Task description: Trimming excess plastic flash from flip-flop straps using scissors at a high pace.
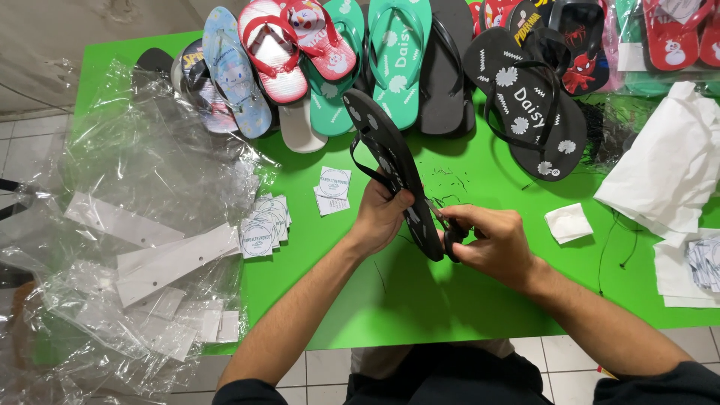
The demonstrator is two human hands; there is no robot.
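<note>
My left hand (pixel 381 216) grips a black flip-flop (pixel 386 154) with white flower prints, held on edge above the green table (pixel 420 292) with its toe pointing away from me. My right hand (pixel 491 241) holds small black-handled scissors (pixel 448 229), whose blades touch the flip-flop's heel end. The black strap hangs off the sandal's left side. Short black thread bits lie on the table just beyond my hands.
Several flip-flops (pixel 330 60) in many colours lie in a row along the far edge. Round-printed paper tags (pixel 262 225) sit left of my hands. Clear plastic bags (pixel 135 247) pile up at left. White paper sheets (pixel 667 172) lie at right.
</note>
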